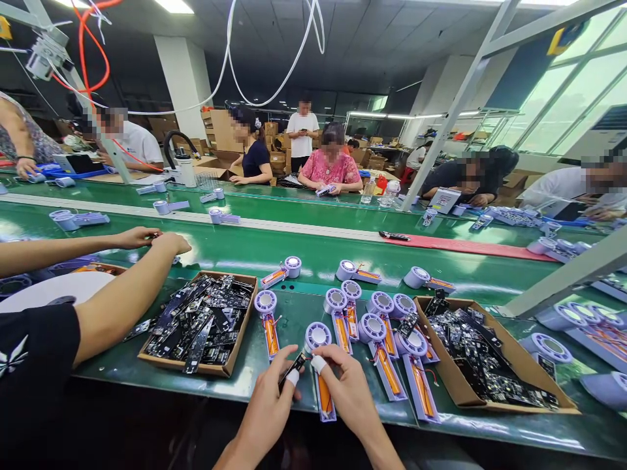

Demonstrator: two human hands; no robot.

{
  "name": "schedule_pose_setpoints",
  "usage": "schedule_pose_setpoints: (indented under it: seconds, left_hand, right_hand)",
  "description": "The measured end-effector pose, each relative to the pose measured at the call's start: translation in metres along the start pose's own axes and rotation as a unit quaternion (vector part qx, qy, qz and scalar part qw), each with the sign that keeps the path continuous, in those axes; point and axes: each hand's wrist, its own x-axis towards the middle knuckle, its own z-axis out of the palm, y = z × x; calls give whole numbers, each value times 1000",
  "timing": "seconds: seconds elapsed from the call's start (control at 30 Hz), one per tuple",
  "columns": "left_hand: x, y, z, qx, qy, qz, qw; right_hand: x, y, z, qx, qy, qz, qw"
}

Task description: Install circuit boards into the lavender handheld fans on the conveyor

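Note:
Between the thumb and fingers of my left hand (274,398) is a narrow black circuit board (294,367). My right hand (345,385) is closed in a pinch beside the board's upper end, near thin wires; what its fingertips grip is too small to make out. White covers sit on both thumbs. Under my hands lies a lilac fan-like unit (318,334), a round head with a handle tray that holds an orange battery (323,395). Several similar open units (375,326) lie to the right, and another lilac unit (266,302) lies to the left.
Cardboard boxes of black circuit boards stand at left (238,356) and right (455,385). A co-worker's arms (122,294) reach in from the left. Across the green bench (294,241) lie more units and a black cutter (394,236). A slanted metal post (563,281) rises at right.

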Motion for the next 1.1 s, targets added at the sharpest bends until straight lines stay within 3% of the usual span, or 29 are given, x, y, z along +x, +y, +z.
schedule_pose_setpoints:
  seconds: [0.33,0.5,0.77,0.9,1.1]
  left_hand:
    - [1,-8,8,-60,25,-39,997]
    - [-4,0,13,-13,48,-29,998]
    - [-13,7,17,117,82,37,989]
    - [-17,1,22,152,92,68,982]
    - [-11,3,10,109,62,69,990]
  right_hand:
    - [10,-7,-9,37,-65,83,994]
    - [6,-13,-7,-93,-58,6,994]
    - [1,-14,4,-268,-31,-127,955]
    - [-4,-8,9,-259,-17,-152,954]
    - [1,0,0,-169,-49,-101,979]
